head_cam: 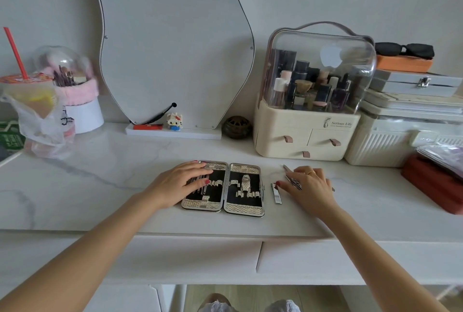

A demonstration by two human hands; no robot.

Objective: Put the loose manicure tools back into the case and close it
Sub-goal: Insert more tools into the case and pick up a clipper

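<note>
The white marbled worktop [105, 176] runs the width of the view, with one tall wavy mirror [172, 43] at the back and one clear-domed cosmetics organiser [310, 91] to its right. One case [223, 187] lies open flat near the front edge, two halves side by side, black lining showing between silver loops.

The left hand [184, 181] lies on the case's left half, fingers fairly straight and spread over a few slim tools already seated there (three or four; I cannot count them surely under the fingers). It presses rather than grasps. The right hand [307, 185] rests on the worktop just right of the case, fingers loosely extended over a slim pointed tool [289, 174] and what looks like a second piece beneath the knuckles; whether that grip has actually closed on either, I cannot tell. One nail clipper [276, 193] lies loose between the case and the right hand, a fingertip at its upper end.

So perhaps three tools remain outside, and the right half holds none that I can see.

The risks, as I judge them: a slim tool could skid on the smooth stone when pinched. A piece pushed only partway under its loop would stop the case shutting flush. The pointed tip could also prick a finger.
</note>
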